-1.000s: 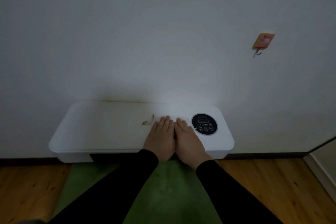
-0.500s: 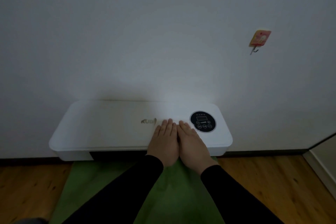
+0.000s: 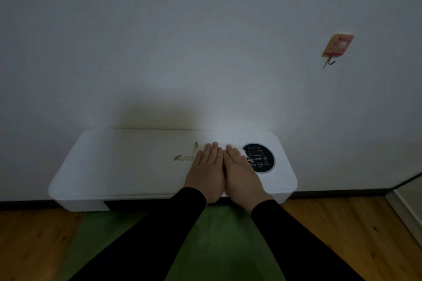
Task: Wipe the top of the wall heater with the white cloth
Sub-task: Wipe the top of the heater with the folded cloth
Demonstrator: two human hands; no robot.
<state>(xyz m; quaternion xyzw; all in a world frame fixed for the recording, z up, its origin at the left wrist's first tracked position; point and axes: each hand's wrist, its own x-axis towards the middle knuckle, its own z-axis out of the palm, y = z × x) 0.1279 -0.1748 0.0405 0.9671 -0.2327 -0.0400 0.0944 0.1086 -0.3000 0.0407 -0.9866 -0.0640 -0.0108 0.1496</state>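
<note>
Both hands are flat on the white cloth (image 3: 200,146), which lies on top of the wall heater (image 3: 127,162), towards its right end and just left of the round control panel (image 3: 259,158). Left hand (image 3: 206,171) and right hand (image 3: 242,173) sit side by side, touching, fingers straight and close together, palms down, pressing not gripping. Only bits of the cloth show: a strip past the fingertips, a lifted corner near the logo (image 3: 182,157), and a frayed-looking edge right by the panel.

Handling-wise, imo the cloth is thin, light and floppy, so it'll bunch or fold if pushed from one edge. Flat palms spread over most of it look like the right hold, w/ even downward pressure. The heater top looks smooth, hard plastic, so the cloth should slide easily. The panel's buttons are close to the right hand's fingers, so a stray press is possible.
</note>
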